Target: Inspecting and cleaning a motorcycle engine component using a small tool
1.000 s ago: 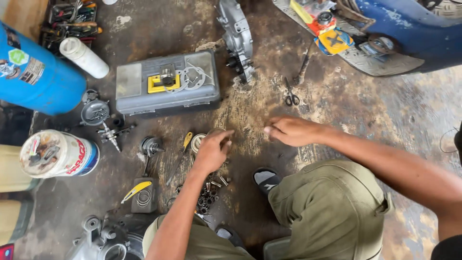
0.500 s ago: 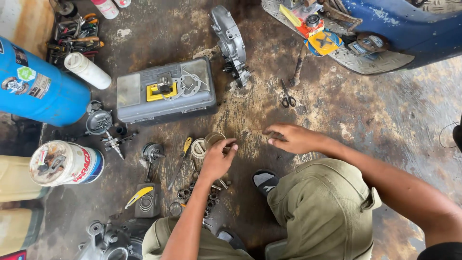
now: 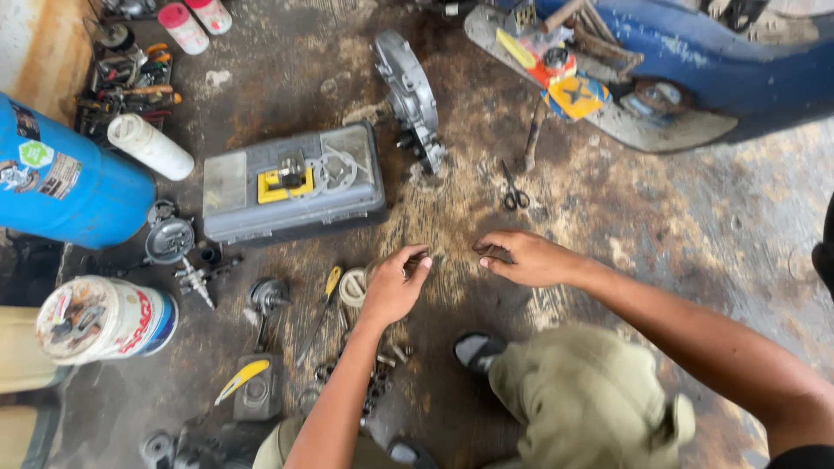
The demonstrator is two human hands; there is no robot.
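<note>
The left hand (image 3: pixel 395 287) hangs low over the dirty brown concrete floor (image 3: pixel 678 226), fingers curled and loose, just beside a small white ring (image 3: pixel 352 287). The right hand (image 3: pixel 526 258) is close by, fingertips bunched together on the floor. A grey plastic toolbox (image 3: pixel 294 184) sits behind them, black scissors (image 3: pixel 514 193) further right.

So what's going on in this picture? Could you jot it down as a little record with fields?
Place: stained workshop floor
Left hand: empty, fingers curled, above the floor beside a white ring
Right hand: empty, fingertips on the floor
Between hands: bare gritty patch
Nearby: grey toolbox, scissors, engine cover, blue cylinder
</note>
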